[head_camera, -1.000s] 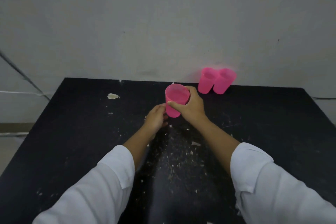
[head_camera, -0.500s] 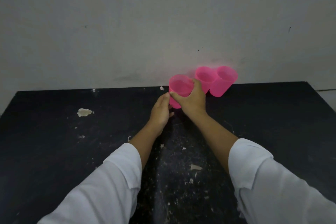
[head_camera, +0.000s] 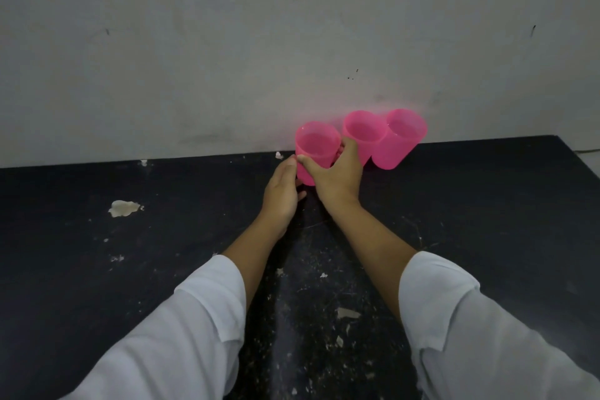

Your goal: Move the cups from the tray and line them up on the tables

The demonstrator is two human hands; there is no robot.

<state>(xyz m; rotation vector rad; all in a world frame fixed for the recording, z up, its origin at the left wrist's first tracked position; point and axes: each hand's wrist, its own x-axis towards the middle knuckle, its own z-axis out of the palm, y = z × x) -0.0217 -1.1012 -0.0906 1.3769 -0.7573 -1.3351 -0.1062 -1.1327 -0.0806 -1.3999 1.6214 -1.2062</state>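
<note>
Against the wall, both hands, left (head_camera: pixel 281 194) and right (head_camera: pixel 337 176), clasp 1 unlabelled pink cup (head_camera: pixel 316 149) beside 2 others (head_camera: pixel 394 146).

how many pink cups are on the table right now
3. Two stand side by side against the wall: middle cup, right cup. The left cup is next to them, held by the right hand, left hand at its base. None appear hidden.

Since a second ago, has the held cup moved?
Yes. The held cup has gone back toward the wall, closing in beside the two standing cups.
</note>
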